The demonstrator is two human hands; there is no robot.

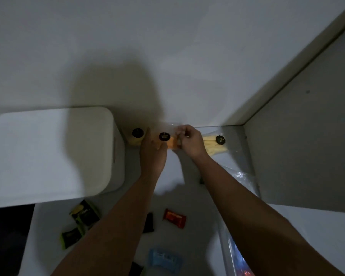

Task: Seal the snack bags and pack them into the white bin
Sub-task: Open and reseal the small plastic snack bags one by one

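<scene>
A clear snack bag with orange contents point(170, 144) and a round black label lies against the back wall, between my hands. My left hand point(152, 154) lies on its left side with fingers stretched over it. My right hand point(189, 141) pinches the bag's right end with curled fingers. Left of it sits a second bag with yellow contents point(135, 139) and a black label, next to the white bin point(54, 154), whose lid is on. A third bag of pale sticks point(213, 146) lies to the right of my right hand.
Small wrapped snacks lie nearer me on the white surface: green-black packets point(84, 214), a red-orange bar point(174, 218), a dark packet point(148, 223) and a blue pack point(164, 259). Clear plastic film point(241, 176) runs along the right. A white side panel point(299, 146) closes the right.
</scene>
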